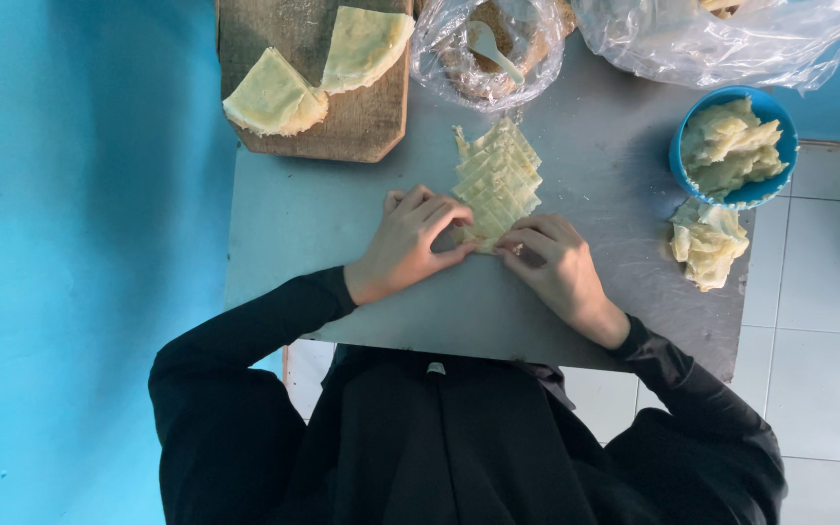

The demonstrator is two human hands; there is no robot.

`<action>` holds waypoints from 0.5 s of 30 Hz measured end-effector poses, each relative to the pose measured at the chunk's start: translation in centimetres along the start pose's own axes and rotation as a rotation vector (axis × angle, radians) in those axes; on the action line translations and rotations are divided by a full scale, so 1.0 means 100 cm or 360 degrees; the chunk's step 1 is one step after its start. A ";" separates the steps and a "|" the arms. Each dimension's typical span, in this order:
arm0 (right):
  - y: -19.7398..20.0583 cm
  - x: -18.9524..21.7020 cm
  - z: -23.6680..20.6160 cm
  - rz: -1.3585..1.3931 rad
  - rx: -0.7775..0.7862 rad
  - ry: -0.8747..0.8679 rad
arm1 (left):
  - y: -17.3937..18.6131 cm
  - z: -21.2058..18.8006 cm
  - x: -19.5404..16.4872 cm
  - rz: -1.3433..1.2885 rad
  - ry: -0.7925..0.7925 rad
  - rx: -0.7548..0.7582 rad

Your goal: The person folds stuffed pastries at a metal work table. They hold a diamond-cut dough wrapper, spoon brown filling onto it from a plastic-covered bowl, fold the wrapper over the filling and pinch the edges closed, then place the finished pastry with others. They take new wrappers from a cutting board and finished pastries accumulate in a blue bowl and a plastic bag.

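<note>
While both hands pinch its near end, left hand [410, 243] and right hand [551, 262] flank the dough stack [496, 180] on the tabletop [342, 209], stack fanning away between them, bowl [731, 146] right, board [328, 83] beyond.

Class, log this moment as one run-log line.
left hand: pinching dough stack | right hand: pinching same stack | nearby: blue bowl, wooden board

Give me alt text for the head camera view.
Both hands, left hand and right hand, pinch the near end of a fanned row of dough squares on a grey table, beside a blue bowl of folded pastries.
</note>
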State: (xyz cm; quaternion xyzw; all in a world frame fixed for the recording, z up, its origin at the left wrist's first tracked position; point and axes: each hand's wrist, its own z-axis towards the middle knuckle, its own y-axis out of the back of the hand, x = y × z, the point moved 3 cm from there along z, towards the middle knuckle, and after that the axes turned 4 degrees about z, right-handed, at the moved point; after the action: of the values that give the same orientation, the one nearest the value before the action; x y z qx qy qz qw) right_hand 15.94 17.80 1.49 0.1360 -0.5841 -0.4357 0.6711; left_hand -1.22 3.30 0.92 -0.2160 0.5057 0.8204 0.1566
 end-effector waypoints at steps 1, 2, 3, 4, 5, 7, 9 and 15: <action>0.000 0.000 -0.001 0.0008 -0.0011 0.0014 | 0.001 -0.001 -0.001 0.0010 0.0000 -0.0008; 0.000 -0.001 -0.002 0.0016 -0.0023 0.0027 | 0.001 -0.001 -0.002 0.0019 0.0001 -0.0016; -0.001 -0.002 -0.002 0.0031 -0.0012 0.0007 | 0.001 -0.002 -0.002 0.0027 0.0001 -0.0023; -0.002 -0.003 -0.003 0.0045 -0.0002 -0.0014 | 0.001 -0.002 -0.002 0.0029 0.0003 -0.0018; -0.002 -0.004 -0.003 0.0059 0.0010 -0.0034 | 0.000 -0.003 -0.002 0.0032 0.0006 -0.0013; -0.003 -0.006 -0.004 0.0080 0.0072 -0.0148 | -0.001 -0.005 -0.002 0.0082 -0.0044 -0.0034; -0.003 -0.005 -0.004 0.0044 0.0077 -0.0109 | -0.001 -0.005 -0.002 0.0182 -0.0153 -0.0084; 0.005 0.008 -0.004 -0.0261 0.0102 0.0307 | -0.003 -0.009 0.001 0.0407 -0.0390 -0.0040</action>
State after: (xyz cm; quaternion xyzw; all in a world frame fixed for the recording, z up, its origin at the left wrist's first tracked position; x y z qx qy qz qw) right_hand 16.45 17.33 2.25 0.2459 -0.5174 -0.4553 0.6815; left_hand -0.98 2.64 0.23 -0.0503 0.4957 0.8602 0.1087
